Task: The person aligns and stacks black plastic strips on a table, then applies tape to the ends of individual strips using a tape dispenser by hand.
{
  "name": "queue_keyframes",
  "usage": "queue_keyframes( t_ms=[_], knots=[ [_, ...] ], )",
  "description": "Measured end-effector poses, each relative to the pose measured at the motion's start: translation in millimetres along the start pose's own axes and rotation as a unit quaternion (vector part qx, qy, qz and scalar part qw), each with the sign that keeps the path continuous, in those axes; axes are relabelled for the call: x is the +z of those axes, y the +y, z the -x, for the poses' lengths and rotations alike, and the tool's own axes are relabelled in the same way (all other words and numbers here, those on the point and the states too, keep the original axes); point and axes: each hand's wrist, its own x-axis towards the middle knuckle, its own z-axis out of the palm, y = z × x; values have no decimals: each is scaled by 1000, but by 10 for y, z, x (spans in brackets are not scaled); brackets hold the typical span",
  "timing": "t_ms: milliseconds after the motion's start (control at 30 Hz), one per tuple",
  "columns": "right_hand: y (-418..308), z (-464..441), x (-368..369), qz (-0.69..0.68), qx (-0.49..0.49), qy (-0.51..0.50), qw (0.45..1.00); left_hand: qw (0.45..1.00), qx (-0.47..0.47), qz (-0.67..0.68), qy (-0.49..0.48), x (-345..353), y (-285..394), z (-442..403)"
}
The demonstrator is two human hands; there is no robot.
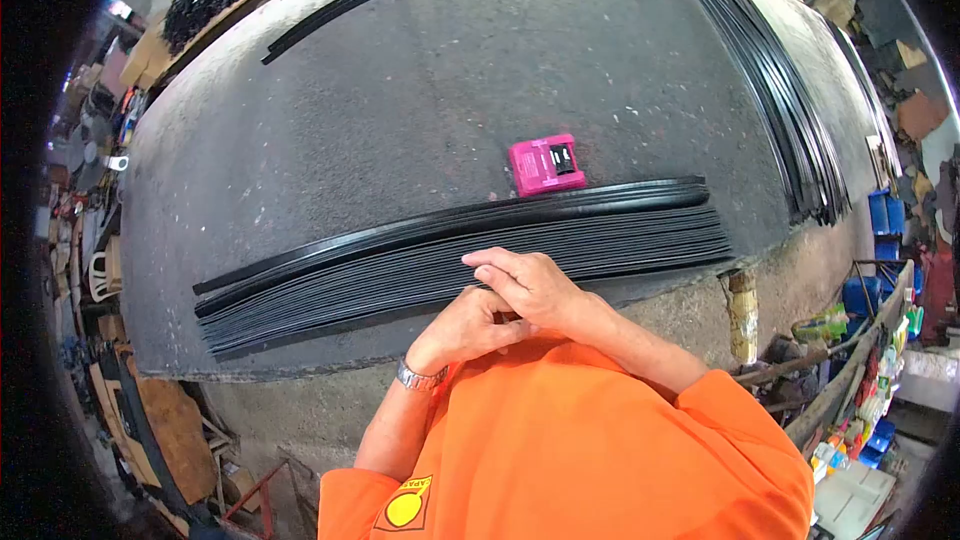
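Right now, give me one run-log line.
left hand and right hand: touching | black strips: laid on table | pink item: just beyond strips

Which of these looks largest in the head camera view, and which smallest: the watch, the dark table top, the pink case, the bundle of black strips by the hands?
1. Dark table top
2. Bundle of black strips
3. Pink case
4. Watch

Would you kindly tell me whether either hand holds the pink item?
No, the pink item lies on the dark tabletop beyond the black strips, while the left hand and right hand touch each other.
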Motion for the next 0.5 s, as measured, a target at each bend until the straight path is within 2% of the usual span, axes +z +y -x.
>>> queue_keyframes(
  t_ms=[100,233,367,433,467,500],
  knots=[
    [22,21,-29,21,34,-17,999,1000,-24,17,-5,23,33,-23],
    [22,42,-57,50,34,-4,998,999,-30,14,0,38,-1,-47],
    [105,94,-116,53,31,42,997,999,1,24,33,59,-85,-90],
    [177,145,-244,55,44,70,995,999,-23,10,45,6,0,-131],
    [192,195,-344,50,85,84,992,997,-7,9,80,0,-88,-161],
    [275,255,-425,58,71,119,989,993,8,9,116,-6,-205,-197]
  ],
)
